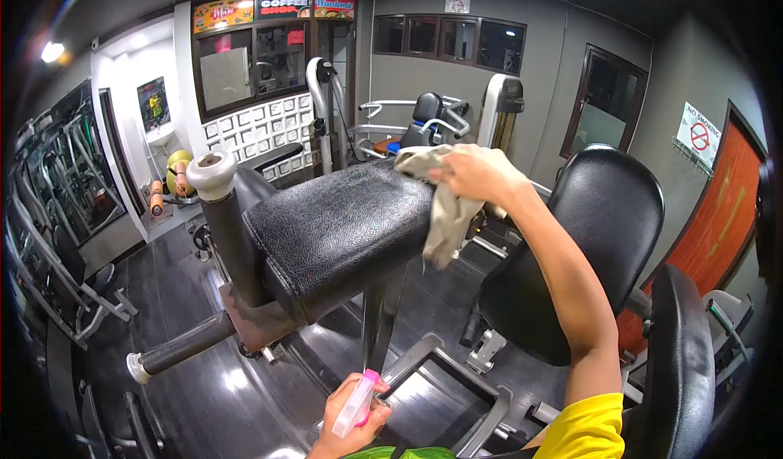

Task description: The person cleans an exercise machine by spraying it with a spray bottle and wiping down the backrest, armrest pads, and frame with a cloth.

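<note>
My right hand [477,172] is closed round a beige cloth [447,227], pressed to the far right corner of a black padded bench top [342,214]. Part of the cloth hangs down past the pad's edge. Low in the view, my left hand [334,430] grips a small spray bottle [356,406] with a clear whitish body and pink parts at its head. The bottle is tilted and apart from the pad. An upright post with a pale round end cap [212,174] stands at the pad's left end.
A black seat with a backrest [608,210] is close on my right, beside another dark pad [681,361]. Metal frame bars [444,349] run low in front of me. More gym machines [420,125] stand behind, and a mirror [69,174] lines the left wall.
</note>
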Available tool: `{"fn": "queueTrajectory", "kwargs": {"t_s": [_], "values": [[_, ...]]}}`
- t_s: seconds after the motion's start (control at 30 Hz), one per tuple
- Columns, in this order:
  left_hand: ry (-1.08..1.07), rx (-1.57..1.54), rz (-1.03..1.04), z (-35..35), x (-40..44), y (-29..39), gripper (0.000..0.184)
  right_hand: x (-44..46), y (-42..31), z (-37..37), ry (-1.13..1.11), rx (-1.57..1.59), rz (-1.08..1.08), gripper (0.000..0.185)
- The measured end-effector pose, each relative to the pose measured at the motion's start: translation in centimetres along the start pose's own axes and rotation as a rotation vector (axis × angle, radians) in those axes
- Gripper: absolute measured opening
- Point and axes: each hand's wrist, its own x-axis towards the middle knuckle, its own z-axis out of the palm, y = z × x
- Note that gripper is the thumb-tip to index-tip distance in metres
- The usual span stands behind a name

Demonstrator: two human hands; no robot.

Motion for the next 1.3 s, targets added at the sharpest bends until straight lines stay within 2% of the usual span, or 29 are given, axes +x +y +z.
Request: {"fn": "queueTrajectory", "kwargs": {"t_s": [0.07, 0.17, 0.2, 0.23, 0.27, 0.3, 0.37, 0.43, 0.47, 0.5, 0.57, 0.6, 0.7, 0.77, 0.8, 0.83, 0.9, 1.03, 1.1, 1.13, 1.17, 1.2, 1.23, 1.3], "values": [[-0.001, 0.056, 0.018, -0.3, -0.2, 0.1, 0.029, 2.9, 3.4, 2.4, -0.050, 0.089, 0.215, 0.040], [0.025, 0.021, -0.054, -0.2, -0.3, 0.4, 0.028, 4.2, 1.8, 1.1, -0.068, -0.019, 0.216, 0.042], [0.026, 0.019, -0.052, -0.2, -0.2, 0.4, 0.028, 4.5, 0.9, 0.4, -0.100, 0.023, 0.171, 0.042], [0.005, 0.117, 0.022, -0.3, 0.1, 0.3, 0.028, 6.6, 2.2, 2.8, -0.018, 0.170, -0.060, 0.040], [-0.018, 0.214, 0.095, -0.3, 0.3, 0.3, 0.028, 4.2, -1.1, -0.8, -0.069, 0.266, -0.212, 0.038], [-0.022, 0.212, 0.101, -0.4, 0.5, 0.6, 0.028, 3.7, -3.4, -2.2, -0.191, 0.329, -0.063, 0.037], [-0.041, 0.252, 0.073, -0.4, 0.8, 1.3, 0.029, 2.8, -5.2, -2.1, -0.107, 0.484, -0.182, 0.041], [-0.045, 0.237, 0.091, -0.5, 1.3, 1.3, 0.031, 3.4, -5.1, -0.7, 0.069, 0.336, -0.302, 0.040], [-0.054, 0.231, 0.096, -0.7, 1.3, 1.4, 0.030, 3.6, -4.2, -1.2, -0.025, 0.313, -0.296, 0.040], [-0.063, 0.226, 0.098, -0.9, 1.2, 1.5, 0.029, 4.6, -3.2, -0.7, -0.057, 0.129, -0.103, 0.043], [-0.051, 0.154, 0.029, -1.0, 0.6, 2.0, 0.029, 7.0, -0.1, 0.8, -0.171, 0.137, 0.130, 0.049], [-0.038, 0.081, -0.035, -1.1, 0.3, 2.1, 0.028, 8.3, 1.4, 1.9, -0.171, 0.110, 0.174, 0.050], [-0.041, 0.114, -0.069, -1.7, -0.5, 1.3, 0.027, 10.9, 3.2, 4.2, -0.167, 0.098, 0.231, 0.051], [-0.013, 0.062, -0.110, -1.7, -1.1, 1.4, 0.027, 12.0, 2.7, 5.4, 0.010, 0.066, -0.297, 0.050], [0.013, 0.007, -0.142, -1.9, -1.3, 1.4, 0.027, 9.7, -1.1, 1.3, -0.174, 0.069, -0.212, 0.048], [0.014, 0.008, -0.143, -2.0, -1.2, 1.5, 0.027, 9.7, -2.9, 1.3, -0.174, 0.157, -0.066, 0.045], [-0.012, 0.117, -0.074, -2.4, -1.2, 1.6, 0.028, 8.7, -5.3, 2.0, 0.087, 0.054, -0.216, 0.042], [-0.038, 0.197, -0.045, -2.6, -1.0, 1.0, 0.030, 6.5, -8.4, 0.9, 0.168, 0.388, -0.436, 0.033], [-0.084, 0.376, 0.201, -2.3, 0.0, 0.5, 0.031, 4.3, -9.8, -0.7, 0.271, 0.664, -0.688, 0.029], [-0.086, 0.376, 0.209, -1.9, 0.1, 0.5, 0.031, 3.2, -10.4, -1.4, 0.234, 0.648, -0.699, 0.027], [-0.052, 0.252, 0.065, -1.2, 0.0, 0.6, 0.031, 2.0, -11.1, -1.8, 0.196, 0.633, -0.709, 0.026], [-0.018, 0.127, -0.081, -0.8, 0.1, 0.5, 0.030, 0.7, -11.9, -2.0, 0.202, 0.698, -0.619, 0.024], [-0.019, 0.127, -0.081, -0.5, 0.4, 0.5, 0.030, 0.1, -11.7, -2.3, 0.201, 0.515, -0.532, 0.022], [-0.063, 0.110, -0.077, 0.2, 1.2, 0.4, 0.029, 0.5, -9.7, -1.0, 0.287, 0.404, -0.461, 0.026]]}}
